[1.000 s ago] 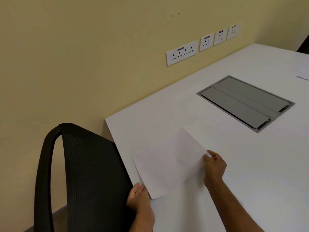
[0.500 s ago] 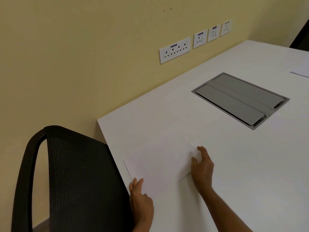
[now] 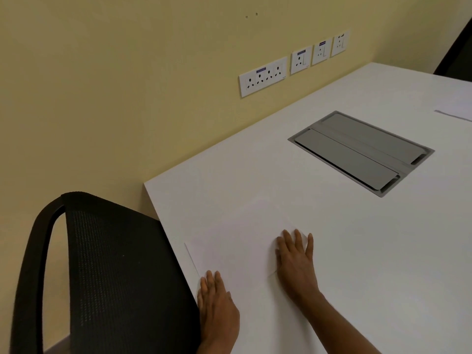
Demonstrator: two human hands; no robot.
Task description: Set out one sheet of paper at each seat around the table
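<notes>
The sheet [image 3: 237,241] lies flat on the surface [image 3: 357,251] in front of the chair [image 3: 115,264], turned a little askew. Its left edge seems to run just past the surface's rim. The left hand [image 3: 217,307] rests on the near corner and the right hand [image 3: 296,264] on the right side. Both hold nothing, their fingers [image 3: 297,241] straight and laid flat, pressing the paper down. The risk I see is in the lift-off. Paper this thin on a top this slick will slide at the least drag, so a palm pulled sideways could skew it further. It could even tip the overhanging corner down against the chair back. A damp palm might also pick the sheet up with it. White on white, its edges are hard to judge, so squaring it is guesswork. The surface is smooth, matte white laminate with a sharp corner. The chair back is black mesh in a curved frame. A grey metal hatch [image 3: 357,152] with two long flaps sits flush, well clear. Another sheet [image 3: 457,114] shows at the far right.
</notes>
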